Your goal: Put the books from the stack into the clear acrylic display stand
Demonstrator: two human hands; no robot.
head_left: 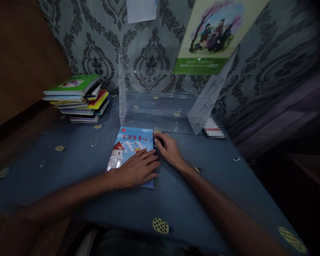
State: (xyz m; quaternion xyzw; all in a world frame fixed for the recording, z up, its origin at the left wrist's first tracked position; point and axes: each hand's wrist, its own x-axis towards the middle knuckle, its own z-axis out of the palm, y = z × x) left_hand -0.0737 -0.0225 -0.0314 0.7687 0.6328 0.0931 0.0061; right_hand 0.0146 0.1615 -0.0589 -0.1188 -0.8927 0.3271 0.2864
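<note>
A blue paperback storybook (133, 137) with red Chinese characters and a painted house on its cover lies on the table, closed. My left hand (138, 167) rests flat across its lower half with the fingers stretched towards the right edge, hiding part of the picture. At the upper right edge of the book is my right hand (168, 147), its fingers curled and the index finger and thumb drawn together at the edge. Whether a page or the cover is pinched there is too small to make out.
Behind the book stands a clear acrylic rack (156, 122) against the patterned wall. A green-and-cream poster (200, 65) hangs over its right side. Books are piled (78, 94) at the left. A pixelated white item (213, 128) lies right of the rack. A dark blue cloth (77, 156) covers the table.
</note>
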